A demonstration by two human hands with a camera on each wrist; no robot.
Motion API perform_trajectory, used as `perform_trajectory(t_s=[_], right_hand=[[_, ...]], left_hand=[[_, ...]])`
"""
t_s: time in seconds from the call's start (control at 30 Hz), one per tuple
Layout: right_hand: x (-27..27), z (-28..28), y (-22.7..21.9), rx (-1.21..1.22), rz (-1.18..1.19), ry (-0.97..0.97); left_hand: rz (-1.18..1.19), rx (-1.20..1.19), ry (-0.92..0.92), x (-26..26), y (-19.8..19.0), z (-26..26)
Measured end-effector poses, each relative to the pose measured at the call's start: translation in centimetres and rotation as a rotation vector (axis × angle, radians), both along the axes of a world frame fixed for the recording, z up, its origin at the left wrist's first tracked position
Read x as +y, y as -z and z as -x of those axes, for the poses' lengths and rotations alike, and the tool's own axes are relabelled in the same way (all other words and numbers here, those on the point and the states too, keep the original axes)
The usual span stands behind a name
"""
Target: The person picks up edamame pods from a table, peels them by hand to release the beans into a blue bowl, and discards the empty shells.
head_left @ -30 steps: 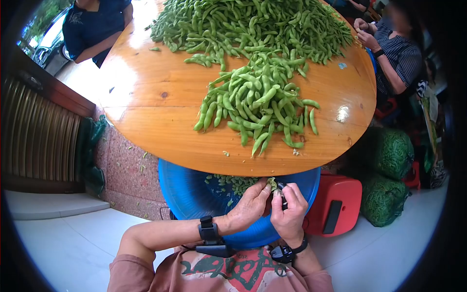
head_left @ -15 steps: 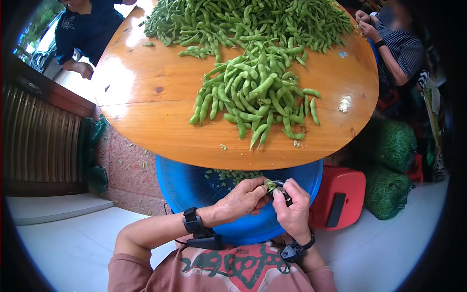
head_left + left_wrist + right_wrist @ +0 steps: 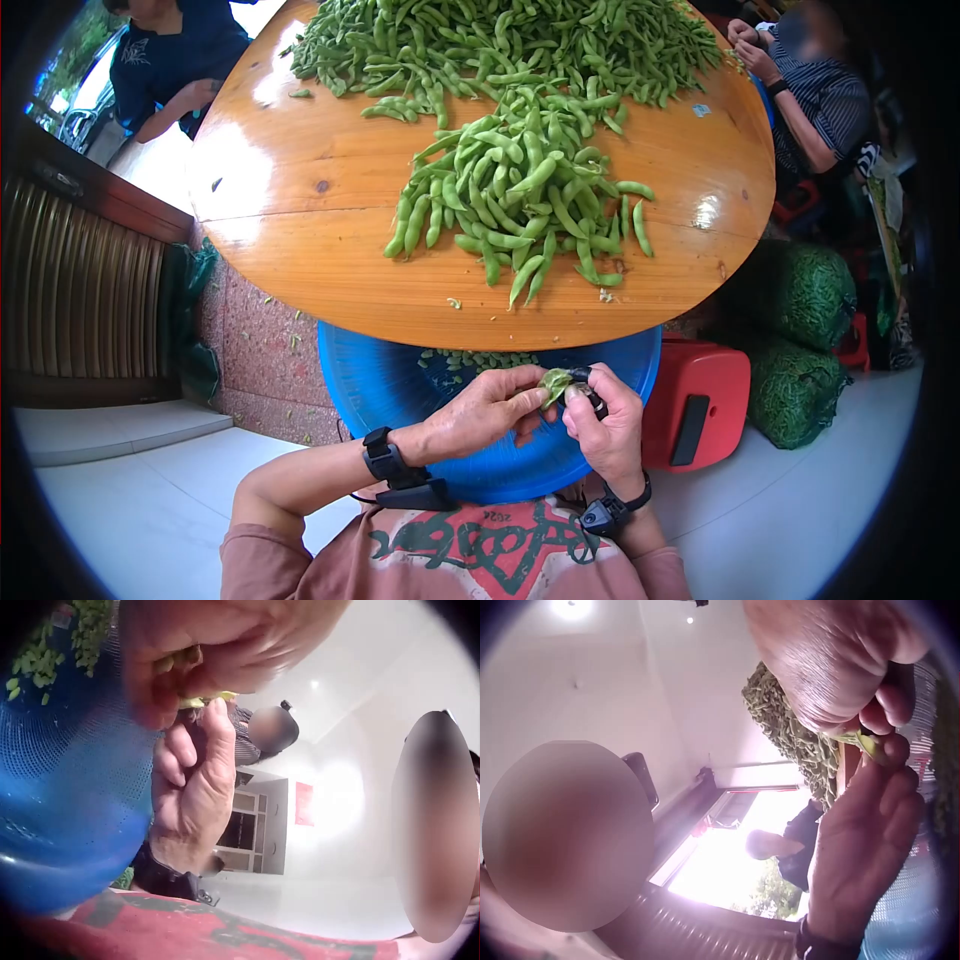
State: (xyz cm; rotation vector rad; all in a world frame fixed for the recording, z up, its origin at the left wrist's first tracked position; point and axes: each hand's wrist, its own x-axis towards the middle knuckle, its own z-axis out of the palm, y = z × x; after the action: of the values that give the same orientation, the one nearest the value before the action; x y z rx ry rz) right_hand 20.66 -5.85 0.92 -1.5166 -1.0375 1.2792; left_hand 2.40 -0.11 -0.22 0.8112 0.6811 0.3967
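Note:
Over a blue perforated basin (image 3: pixel 365 400), both hands meet at one green soybean pod (image 3: pixel 553 385). My left hand (image 3: pixel 485 412) pinches the pod between thumb and fingers. From the other side, my right hand (image 3: pixel 612 425) grips it, thumb pressed on its end; dark bands (image 3: pixel 598 404) show around the right fingers. The left wrist view has the right thumb (image 3: pixel 217 712) right at the split yellow-green pod (image 3: pixel 196 701). Shelled green beans (image 3: pixel 480 358) lie in the basin near the table edge. In the right wrist view the pod (image 3: pixel 868 744) sticks out between the fingertips.
A wooden table (image 3: pixel 330 270) stands ahead, bearing a near pile of pods (image 3: pixel 510 190) and a bigger heap (image 3: pixel 500 45) behind. Right of the basin is a red stool (image 3: pixel 720 385), beside green net sacks (image 3: pixel 795 395). Two people sit or stand at the table's far sides.
The pod shows larger and more spread between the fingers. Both hands stay together over the basin, shifted slightly. The person at the far left has moved an arm.

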Motion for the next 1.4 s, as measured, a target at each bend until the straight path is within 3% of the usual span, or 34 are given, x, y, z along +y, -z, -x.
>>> perform_trajectory(t_s=[0.07,0.17,0.23,0.37,0.43,0.5,0.57,0.67,0.73,0.8,0.87,0.93,0.97,1.0,1.03,1.17,1.23,1.4], right_hand=[[0.3,0.3,0.0,-0.169,-0.198,-0.030],[0.5,0.6,-0.8,-0.257,-0.165,-0.038],[0.6,0.7,-1.2,-0.337,-0.225,-0.021],[0.7,1.2,-1.9,-0.509,-0.403,0.008],[0.8,1.1,-1.6,-0.502,-0.402,0.001],[0.6,0.9,-1.2,-0.497,-0.403,-0.006],[0.2,0.7,-1.0,-0.264,-0.142,0.017],[0.5,0.7,-1.3,-0.180,-0.069,0.043],[0.8,0.8,-1.4,-0.181,-0.112,0.012],[0.7,0.7,-1.2,-0.182,-0.152,-0.018],[0.5,0.5,-1.0,-0.177,-0.046,-0.051],[0.5,0.5,-1.5,-0.235,-0.098,-0.057],[0.6,0.5,-1.7,-0.294,-0.150,-0.063],[0.7,0.6,-1.5,-0.294,-0.150,-0.063],[0.8,0.8,-1.3,-0.422,-0.296,-0.048],[0.8,1.3,-1.1,-0.718,-0.594,-0.053],[0.5,1.4,-1.0,-0.728,-0.586,-0.074],[1.0,1.6,-1.4,-0.587,-0.510,-0.098]], left_hand=[[-0.119,0.067,0.010,0.0,-0.7,0.1],[-0.215,0.171,-0.036,0.0,-1.1,0.2],[-0.320,0.338,0.086,0.1,-0.6,0.5],[-0.175,0.370,0.184,0.4,-0.7,0.4],[-0.178,0.206,0.034,0.0,-0.2,0.1],[-0.206,0.215,0.020,-0.1,-0.4,0.0],[-0.233,0.224,0.007,-0.1,-0.6,0.1],[-0.148,0.221,0.026,0.1,-1.0,0.4],[-0.471,0.333,-0.010,0.1,-1.1,0.5],[-0.464,0.327,-0.044,-0.1,-1.0,0.3],[-0.457,0.321,-0.078,-0.3,-1.1,0.1],[-0.256,0.303,-0.140,-0.3,-1.8,-0.1],[-0.256,0.302,-0.140,0.0,-1.7,0.2],[-0.243,0.350,-0.014,0.4,-1.6,0.6],[-0.229,0.396,0.112,0.6,-1.4,0.8],[-0.081,0.214,0.104,0.1,-0.8,0.4],[-0.146,0.143,0.003,-0.2,-1.0,0.0],[-0.169,0.124,0.045,-0.1,-0.8,0.5]])
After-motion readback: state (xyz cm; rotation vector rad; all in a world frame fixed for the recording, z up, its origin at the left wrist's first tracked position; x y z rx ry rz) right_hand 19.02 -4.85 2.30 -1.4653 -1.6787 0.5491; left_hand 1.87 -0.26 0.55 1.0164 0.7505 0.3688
